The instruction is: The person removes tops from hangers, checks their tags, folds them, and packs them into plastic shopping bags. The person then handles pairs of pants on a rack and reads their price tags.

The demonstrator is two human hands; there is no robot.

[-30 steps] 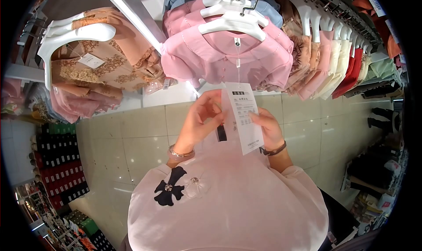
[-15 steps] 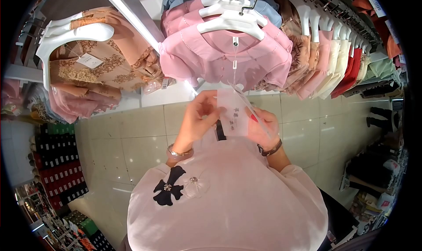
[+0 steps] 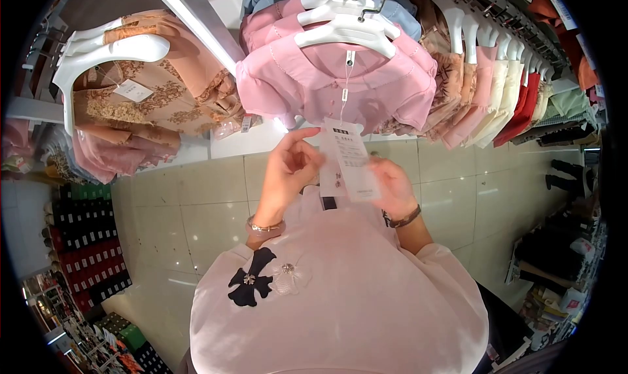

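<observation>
**While tags [image 3: 360,178] dangle, steady them**

They hang from the pink top [image 3: 314,99]. Your left hand [image 3: 288,171] curls by one edge, blurred right hand [image 3: 395,187] by the other; I cannot tell either's grip. Pinch edges, print uncovered.

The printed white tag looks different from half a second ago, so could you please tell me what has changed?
The printed white tag, then nearly edge-on, has turned its printed face to the camera and covers more of the pale tag. The right hand is blurred at its edge, so grip or release is unclear. The left hand stays beside the pale tag; the pink blouse hangs as before.
</observation>
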